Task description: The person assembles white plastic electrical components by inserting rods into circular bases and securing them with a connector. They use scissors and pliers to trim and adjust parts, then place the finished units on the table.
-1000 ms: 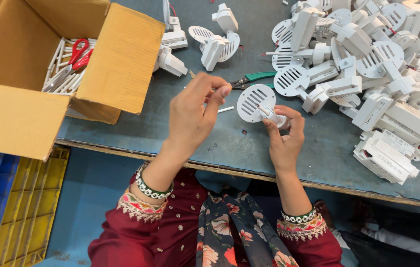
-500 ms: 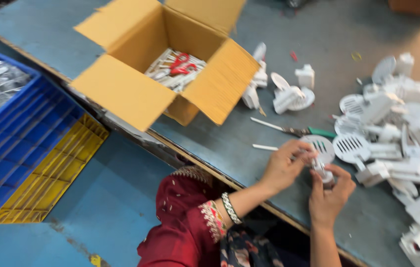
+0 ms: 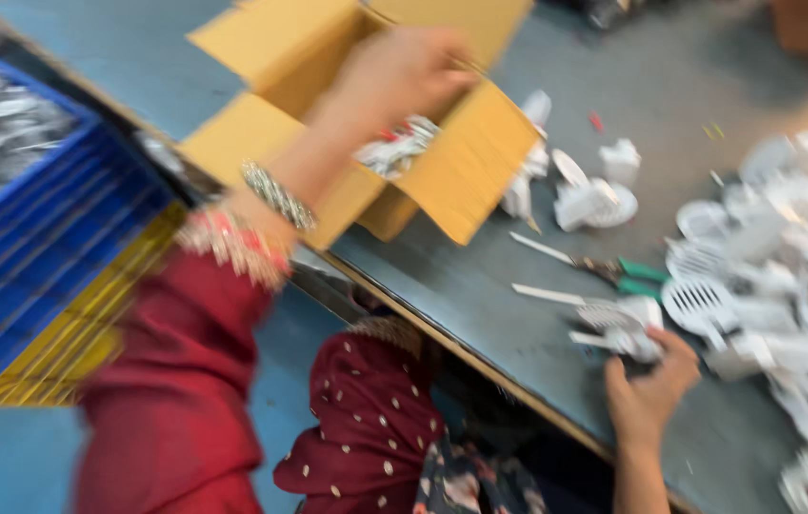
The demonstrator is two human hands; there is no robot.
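Note:
My left hand is raised over the open cardboard box, its fingers curled; motion blur hides whether it holds anything. Inside the box lie white plastic parts with something red among them. My right hand rests on the grey table near its front edge, closed on a white plastic grille part. Scissors with green handles lie just beyond that hand.
A large heap of white plastic parts covers the table's right side. A few more white pieces lie beside the box. A blue crate holding silvery parts and a yellow crate stand below, to the left.
My left hand has left the white part and swung up and left to the cardboard box. The right hand stays on the part at the table. The view shifted and blurred.

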